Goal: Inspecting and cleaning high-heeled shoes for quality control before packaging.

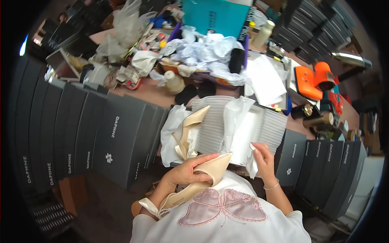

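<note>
- Left hand [188, 169]: fingers wrapped over the front of a beige pointed shoe [221, 167], thumb at its opening. The shoe is off the box, just in front of the person's top [243, 233], its rear end over the left forearm.
- Risk: the hold is at the front only, so the rear may swing. A slackened thumb could let the shoe tip into the lap.
- Ribbon bow [149, 205] and pearl trim [164, 212]: lying at the left wrist. Either could snag on the wrist or sleeve if the arm turns sharply, pulling at the trim.
- Right hand [264, 162]: fingertips pinching a white wad [252, 164], beside the box's near edge. Whether paper or cloth cannot be settled from this view. If paper, a hard tug could tear it.
- Bracelet [271, 185] on the right wrist: could scratch the shoe's smooth surface on contact.
- Second shoe [190, 125]: on white paper at the left of the ribbed padding [208, 125], toe pointing away. A careless left elbow or a dragged sheet could shift it.
</note>
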Motion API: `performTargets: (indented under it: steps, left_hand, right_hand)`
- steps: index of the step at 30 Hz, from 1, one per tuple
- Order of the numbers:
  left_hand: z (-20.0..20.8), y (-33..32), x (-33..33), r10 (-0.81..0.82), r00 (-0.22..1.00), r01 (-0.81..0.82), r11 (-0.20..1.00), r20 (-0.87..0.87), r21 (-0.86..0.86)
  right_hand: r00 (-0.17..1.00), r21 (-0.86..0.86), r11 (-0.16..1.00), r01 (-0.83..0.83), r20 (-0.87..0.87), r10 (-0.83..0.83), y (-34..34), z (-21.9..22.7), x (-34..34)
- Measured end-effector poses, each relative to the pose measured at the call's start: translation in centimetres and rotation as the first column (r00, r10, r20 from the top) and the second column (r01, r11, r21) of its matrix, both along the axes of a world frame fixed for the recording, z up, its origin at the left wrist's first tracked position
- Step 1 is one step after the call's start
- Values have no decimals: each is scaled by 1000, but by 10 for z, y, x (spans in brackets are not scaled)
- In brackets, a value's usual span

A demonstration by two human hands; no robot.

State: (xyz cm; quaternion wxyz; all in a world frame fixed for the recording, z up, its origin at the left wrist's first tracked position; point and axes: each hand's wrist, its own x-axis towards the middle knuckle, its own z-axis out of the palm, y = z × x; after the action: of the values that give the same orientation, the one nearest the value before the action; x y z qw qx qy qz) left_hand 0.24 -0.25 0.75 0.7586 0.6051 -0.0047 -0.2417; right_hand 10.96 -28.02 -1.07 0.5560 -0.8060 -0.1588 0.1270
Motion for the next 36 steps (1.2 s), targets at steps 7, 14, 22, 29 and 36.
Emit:
performTargets:
  steps: [7, 14, 22, 29, 36]
  left_hand:
    - [13, -47, 38, -254, 967, 248, 959, 32, 134]
    - [35, -53, 46, -366, 914, 294, 895, 176, 336]
    - [16, -53, 39, -308, 943, 268, 929, 128, 256]
    - [11, -56, 39, -315, 947, 291, 925, 65, 245]
    - [7, -58, 44, -316, 944, 291, 933, 93, 209]
  right_hand:
    - [968, 163, 987, -9, 248, -32, -35, 38, -68]
    - [855, 60, 954, -295, 463, 235, -35, 52, -55]
    - [708, -146, 953, -266, 642, 296, 0, 45, -44]
    - [773, -341, 906, -252, 493, 400, -2, 52, -52]
    - [731, -293, 930, -223, 580, 358, 2, 44, -45]
